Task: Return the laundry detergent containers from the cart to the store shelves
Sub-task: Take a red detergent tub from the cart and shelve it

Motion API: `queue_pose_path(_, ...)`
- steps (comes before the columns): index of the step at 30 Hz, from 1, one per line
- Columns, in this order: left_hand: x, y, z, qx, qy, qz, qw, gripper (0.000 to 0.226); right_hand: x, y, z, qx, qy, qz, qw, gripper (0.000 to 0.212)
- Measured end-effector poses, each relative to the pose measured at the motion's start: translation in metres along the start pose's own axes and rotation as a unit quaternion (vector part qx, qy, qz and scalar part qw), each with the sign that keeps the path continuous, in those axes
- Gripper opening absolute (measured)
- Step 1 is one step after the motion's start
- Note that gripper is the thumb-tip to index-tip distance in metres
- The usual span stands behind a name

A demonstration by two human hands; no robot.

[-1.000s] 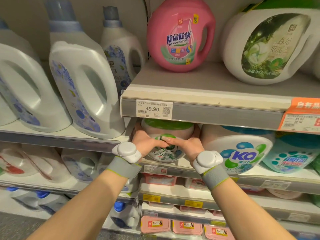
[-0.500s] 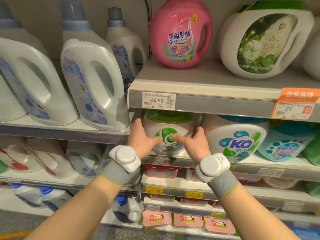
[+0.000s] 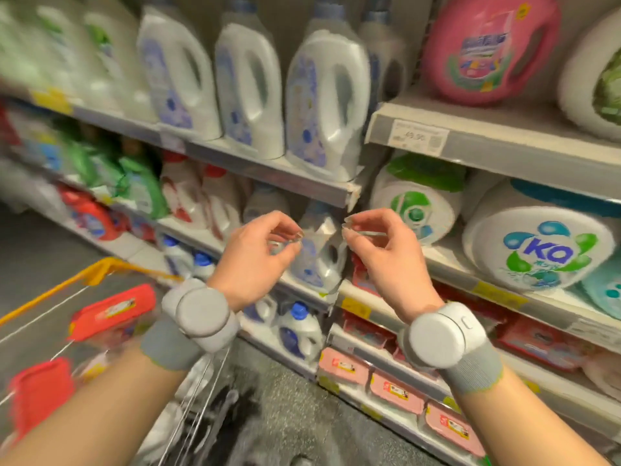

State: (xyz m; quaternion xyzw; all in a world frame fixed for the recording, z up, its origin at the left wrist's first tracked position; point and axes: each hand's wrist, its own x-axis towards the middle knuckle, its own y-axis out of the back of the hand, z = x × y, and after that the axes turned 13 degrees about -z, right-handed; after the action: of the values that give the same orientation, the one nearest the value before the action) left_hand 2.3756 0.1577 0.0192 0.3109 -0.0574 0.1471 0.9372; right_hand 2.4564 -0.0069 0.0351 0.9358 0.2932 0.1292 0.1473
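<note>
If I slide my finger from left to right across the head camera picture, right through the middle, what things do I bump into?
Red packs in the cart → left hand → right hand → green-lidded detergent tub → white KA tub.

White detergent jugs (image 3: 250, 85): smooth glossy plastic. Pink jug (image 3: 489, 48): glossy plastic, paper-like label. Shelf edge (image 3: 504, 148): matt grey, paper price tag (image 3: 417, 138). Cart (image 3: 198, 395): thin metal wire, yellow plastic rim. Wristbands (image 3: 479, 373): grey knitted cloth, matt plastic discs. Floor (image 3: 302, 415): rough, speckled.
</note>
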Motion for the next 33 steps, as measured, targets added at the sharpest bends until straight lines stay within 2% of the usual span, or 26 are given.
queue_pose_path(5, -0.097, 0.045, -0.016, 0.019, 0.061, 0.07, 0.996, 0.012, -0.04, -0.069, -0.02, 0.03, 0.039, -0.104, 0.993, 0.01)
queue_pose_path(9, -0.179, 0.088, -0.034, 0.052, 0.133, 0.135, 0.98, 0.023, -0.071, -0.142, -0.042, 0.063, 0.047, -0.211, 0.974, 0.012)
queue_pose_path(14, -0.244, 0.133, -0.063, 0.074, 0.2, 0.197, 0.957, 0.013, -0.087, -0.217, -0.058, 0.081, 0.067, -0.291, 0.951, 0.023)
queue_pose_path(17, -0.276, 0.164, -0.095, 0.064, 0.241, 0.233, 0.94, 0.011, -0.086, -0.27, -0.063, 0.08, 0.06, -0.331, 0.938, 0.013)
queue_pose_path(21, -0.306, 0.2, -0.146, 0.037, 0.301, 0.254, 0.919, 0.015, -0.078, -0.339, -0.063, 0.078, 0.034, -0.359, 0.929, 0.014)
queue_pose_path(27, -0.325, 0.236, -0.233, -0.007, 0.395, 0.265, 0.88, 0.006, -0.055, -0.444, -0.029, 0.039, -0.045, -0.382, 0.922, 0.019)
queue_pose_path(33, -0.312, 0.231, -0.305, -0.048, 0.454, 0.214, 0.864, 0.012, -0.033, -0.508, 0.025, -0.023, -0.118, -0.375, 0.919, 0.021)
